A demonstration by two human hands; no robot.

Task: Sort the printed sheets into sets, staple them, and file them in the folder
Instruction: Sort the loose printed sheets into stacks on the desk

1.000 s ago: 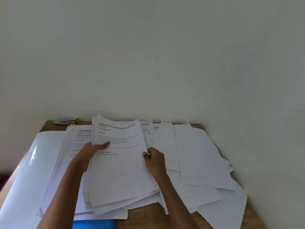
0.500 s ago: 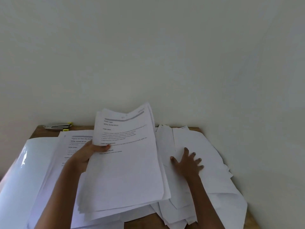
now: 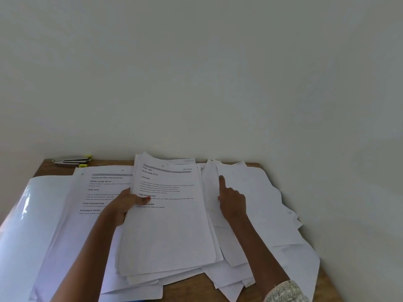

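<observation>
My left hand (image 3: 122, 203) grips a thick stack of printed sheets (image 3: 170, 232) by its left edge, thumb on the top page; the stack lies over the paper pile in the middle of the table. My right hand (image 3: 232, 200) rests on the face-down white sheets (image 3: 259, 192) to the right, index finger stretched onto them, the other fingers curled. Another printed sheet (image 3: 98, 188) lies face up to the left. A glossy white folder cover (image 3: 26, 214) sits at the far left. A stapler (image 3: 72, 161) lies at the back left corner.
The wooden table (image 3: 325, 286) stands in a corner, with walls close behind and on the right. Loose sheets overhang its front and right edges. A patterned sleeve cuff (image 3: 285, 290) shows on my right arm.
The stack, lifted half a second ago, has come back down onto the pile. My right hand left the stack for the sheets on the right, went from spread flat to one finger pointing.
</observation>
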